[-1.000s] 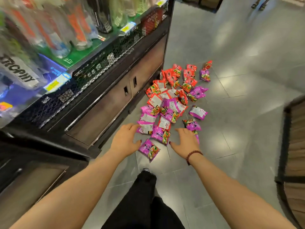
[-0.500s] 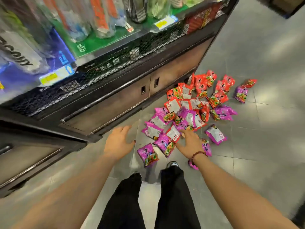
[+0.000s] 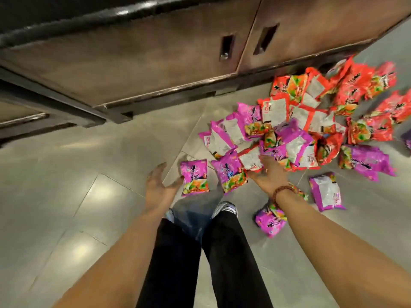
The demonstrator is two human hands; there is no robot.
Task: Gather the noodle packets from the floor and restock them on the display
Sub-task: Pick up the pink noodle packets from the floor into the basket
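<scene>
I am crouching closer now: left hand [image 3: 156, 188], spread loose, nearing the purple packet [image 3: 194, 177] by its thumb; right hand [image 3: 270, 176], flat, touching the pile [image 3: 300, 121] ahead. Gathering is just starting.

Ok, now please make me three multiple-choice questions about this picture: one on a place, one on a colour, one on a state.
1. Where do the noodle packets lie?
A) on the floor by the cabinet
B) in a basket
C) on a shelf

2. What colour is the single packet nearest the left hand?
A) blue
B) purple
C) yellow

3. How is the left hand?
A) a fist
B) round a bottle
C) open, fingers spread

Answers: 1 A, they rest on the floor before the cabinet; 2 B, its wrapper is purple; 3 C, its fingers are straight and apart.
</scene>
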